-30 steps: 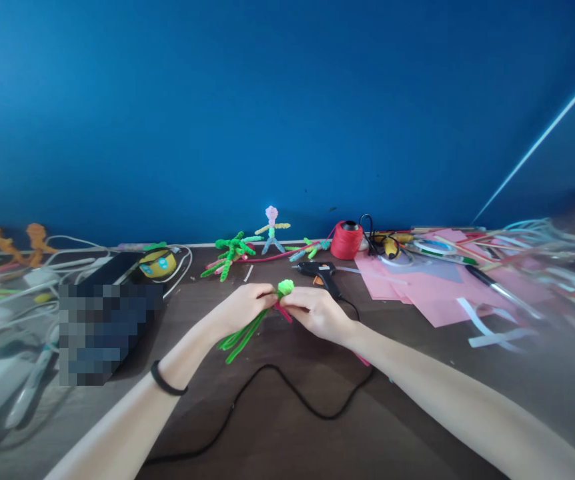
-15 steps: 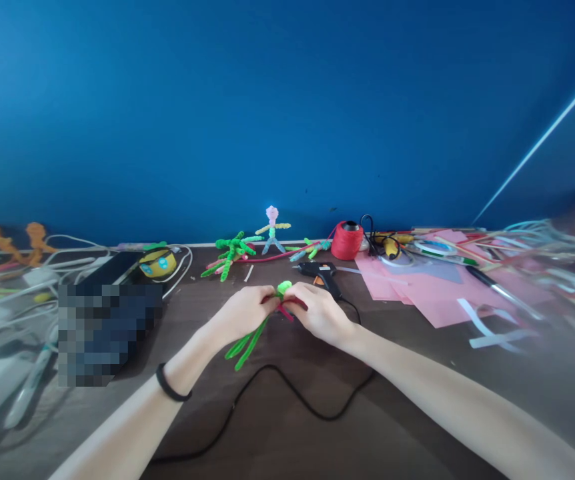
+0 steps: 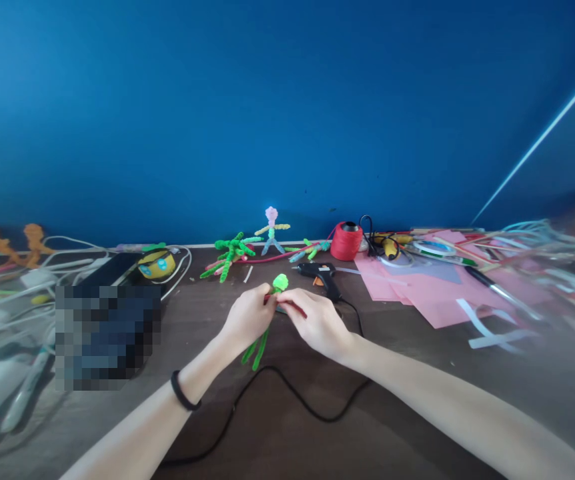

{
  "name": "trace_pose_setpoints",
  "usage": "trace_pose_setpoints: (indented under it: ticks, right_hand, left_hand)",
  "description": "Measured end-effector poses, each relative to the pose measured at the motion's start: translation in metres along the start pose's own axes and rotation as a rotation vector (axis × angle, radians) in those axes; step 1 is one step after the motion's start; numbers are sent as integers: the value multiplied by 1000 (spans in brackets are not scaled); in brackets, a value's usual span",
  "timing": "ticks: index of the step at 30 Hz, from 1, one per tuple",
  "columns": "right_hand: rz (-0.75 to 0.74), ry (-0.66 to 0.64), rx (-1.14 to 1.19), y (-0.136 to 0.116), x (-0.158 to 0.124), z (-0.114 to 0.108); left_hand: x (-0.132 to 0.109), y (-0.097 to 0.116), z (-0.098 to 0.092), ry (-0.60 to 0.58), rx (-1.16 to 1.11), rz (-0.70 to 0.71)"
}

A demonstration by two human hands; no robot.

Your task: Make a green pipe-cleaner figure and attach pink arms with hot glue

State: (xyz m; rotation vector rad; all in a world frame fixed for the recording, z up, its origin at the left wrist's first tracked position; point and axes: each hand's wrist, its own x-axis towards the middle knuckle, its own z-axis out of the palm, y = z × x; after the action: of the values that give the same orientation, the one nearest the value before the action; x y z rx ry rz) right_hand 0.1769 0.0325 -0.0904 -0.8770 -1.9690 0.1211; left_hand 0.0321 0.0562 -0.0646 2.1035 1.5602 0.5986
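Between my hands is a green pipe cleaner figure (image 3: 280, 283) with a bright round green head on top and long green strands hanging below. My left hand (image 3: 250, 313) pinches it just under the head, a black band around the wrist. From the other side my right hand (image 3: 315, 320) closes its fingertips at the same spot, touching the left fingertips. A bit of red pipe cleaner shows at the fingers, mostly hidden. Behind, a pastel pipe cleaner figure (image 3: 271, 230) stands upright by the wall, and a green pipe cleaner figure (image 3: 230, 255) leans to its left.
A black glue gun (image 3: 321, 273) lies beyond my right hand, its cord (image 3: 312, 415) looping across the table in front. A red thread spool (image 3: 346, 241) stands behind it. Pink paper sheets (image 3: 437, 300) and strips cover the right; cables and a yellow pouch (image 3: 156, 265) lie left.
My left hand has moved slightly right. The green head now stands more exposed above the fingers, the hanging strands have swung right, and the red end below the fingers no longer shows.
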Motion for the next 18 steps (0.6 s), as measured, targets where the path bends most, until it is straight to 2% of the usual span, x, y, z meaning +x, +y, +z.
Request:
trace_pose_setpoints:
  ticks: [5, 13, 18]
  right_hand:
    - [-140, -41, -147, -1, -4, 3]
    - [-224, -28, -264, 2, -3, 4]
    - [-195, -37, -217, 7, -4, 4]
  left_hand:
    - [2, -2, 0, 52, -243, 14]
    - [2, -1, -2, 42, -694, -64]
    - [5, -5, -5, 52, -763, -33]
